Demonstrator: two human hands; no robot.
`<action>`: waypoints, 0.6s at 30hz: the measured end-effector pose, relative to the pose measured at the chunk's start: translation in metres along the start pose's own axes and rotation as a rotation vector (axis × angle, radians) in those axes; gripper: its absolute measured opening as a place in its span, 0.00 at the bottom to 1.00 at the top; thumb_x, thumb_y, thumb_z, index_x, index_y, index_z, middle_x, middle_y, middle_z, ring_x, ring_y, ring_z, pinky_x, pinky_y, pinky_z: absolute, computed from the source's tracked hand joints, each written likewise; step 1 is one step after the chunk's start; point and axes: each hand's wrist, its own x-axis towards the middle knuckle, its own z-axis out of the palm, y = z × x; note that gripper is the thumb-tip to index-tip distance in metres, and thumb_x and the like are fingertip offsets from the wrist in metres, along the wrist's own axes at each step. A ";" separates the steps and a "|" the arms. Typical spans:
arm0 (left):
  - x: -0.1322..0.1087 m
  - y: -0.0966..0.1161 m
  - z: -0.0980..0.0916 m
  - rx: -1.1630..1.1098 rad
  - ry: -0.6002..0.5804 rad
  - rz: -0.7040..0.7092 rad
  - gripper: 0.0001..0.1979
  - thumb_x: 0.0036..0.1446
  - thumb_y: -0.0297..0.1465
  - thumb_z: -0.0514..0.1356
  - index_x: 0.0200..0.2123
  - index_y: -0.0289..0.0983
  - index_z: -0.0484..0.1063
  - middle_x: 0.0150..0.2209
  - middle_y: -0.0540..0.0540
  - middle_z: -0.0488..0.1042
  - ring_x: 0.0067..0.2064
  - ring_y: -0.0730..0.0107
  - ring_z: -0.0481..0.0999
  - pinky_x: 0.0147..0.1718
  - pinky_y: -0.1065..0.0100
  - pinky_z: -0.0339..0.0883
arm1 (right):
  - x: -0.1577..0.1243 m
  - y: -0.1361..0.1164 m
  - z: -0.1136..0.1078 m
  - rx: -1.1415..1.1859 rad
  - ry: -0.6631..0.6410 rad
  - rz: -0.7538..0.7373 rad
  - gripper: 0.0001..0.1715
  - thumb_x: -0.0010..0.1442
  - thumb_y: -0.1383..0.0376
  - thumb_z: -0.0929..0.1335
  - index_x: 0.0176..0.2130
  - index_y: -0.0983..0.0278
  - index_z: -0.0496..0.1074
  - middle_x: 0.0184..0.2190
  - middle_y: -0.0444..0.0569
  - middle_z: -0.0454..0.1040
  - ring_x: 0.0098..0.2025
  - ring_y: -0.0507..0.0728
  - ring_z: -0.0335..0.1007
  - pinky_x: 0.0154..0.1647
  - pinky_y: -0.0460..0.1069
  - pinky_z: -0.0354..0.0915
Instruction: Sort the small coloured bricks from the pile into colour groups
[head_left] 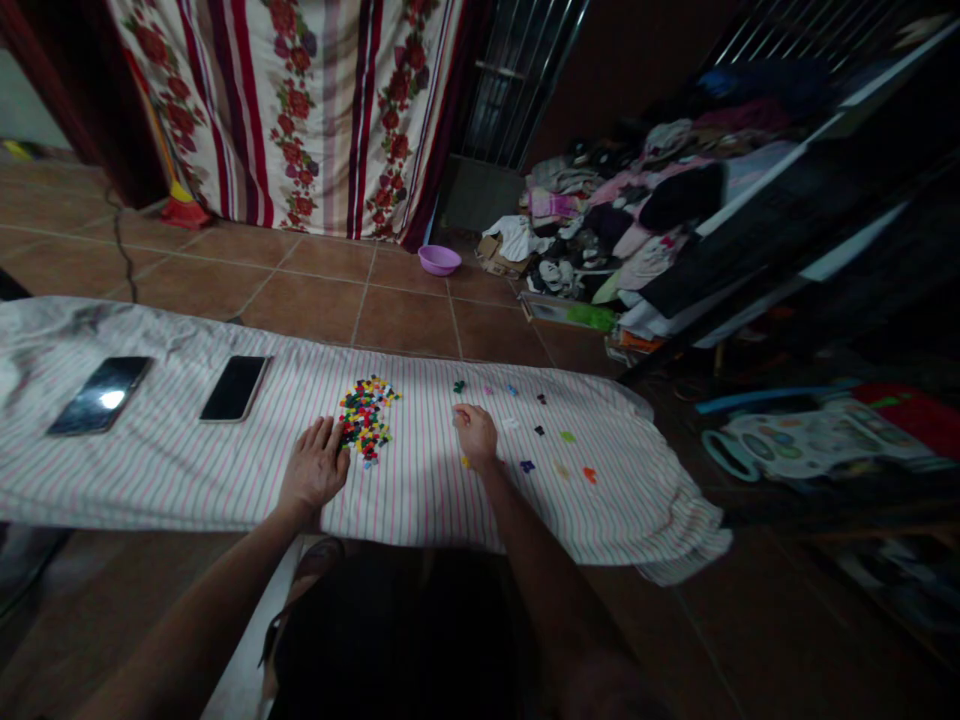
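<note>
A pile of small multicoloured pieces [366, 418] lies on the striped cloth [420, 500]. My left hand [313, 465] rests flat against the pile's left side, fingers extended. To the right of the pile, my right hand [476, 434] is closed with its fingertips pinched low over the cloth; whatever they hold is too small to make out. Around it sit small single-colour groups: green [459, 386], pink [488, 391], blue [512, 389], white [511, 425], black [539, 431], lime [568, 436], purple [527, 466] and orange [590, 475]. A yellow piece [466, 462] shows beside my right wrist.
Two phones, one larger [100, 396] and one smaller [235, 388], lie on the cloth at the left. Beyond the cloth's far edge, a purple basin [439, 260] stands on the tiled floor. A heap of clothes [600, 215] is at the back right.
</note>
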 end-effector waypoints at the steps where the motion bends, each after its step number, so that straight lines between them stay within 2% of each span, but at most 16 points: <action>1: 0.000 0.000 0.000 0.002 -0.001 0.000 0.26 0.61 0.37 0.47 0.58 0.32 0.64 0.59 0.34 0.66 0.64 0.49 0.60 0.59 0.50 0.57 | 0.002 0.002 -0.001 -0.018 0.002 0.013 0.16 0.57 0.71 0.62 0.40 0.61 0.77 0.36 0.49 0.76 0.41 0.55 0.70 0.47 0.49 0.63; 8: 0.000 0.001 -0.002 0.003 -0.011 -0.001 0.26 0.61 0.37 0.47 0.57 0.29 0.65 0.59 0.32 0.66 0.64 0.49 0.60 0.60 0.50 0.56 | 0.013 0.011 -0.002 -0.088 -0.047 0.056 0.18 0.58 0.72 0.62 0.40 0.61 0.79 0.38 0.48 0.77 0.41 0.54 0.72 0.46 0.48 0.64; 13: 0.000 0.001 -0.001 -0.003 -0.021 0.000 0.26 0.61 0.37 0.47 0.57 0.27 0.64 0.60 0.29 0.64 0.64 0.47 0.59 0.60 0.50 0.55 | 0.017 0.014 0.001 -0.100 -0.054 0.028 0.18 0.58 0.73 0.62 0.40 0.62 0.79 0.38 0.49 0.77 0.42 0.54 0.72 0.47 0.48 0.64; 18: 0.000 0.000 0.000 0.017 -0.013 0.004 0.26 0.62 0.38 0.46 0.58 0.29 0.64 0.60 0.32 0.65 0.64 0.49 0.59 0.60 0.50 0.56 | 0.019 0.011 0.004 -0.128 -0.088 0.016 0.18 0.59 0.73 0.62 0.40 0.62 0.79 0.38 0.50 0.77 0.43 0.55 0.72 0.48 0.49 0.64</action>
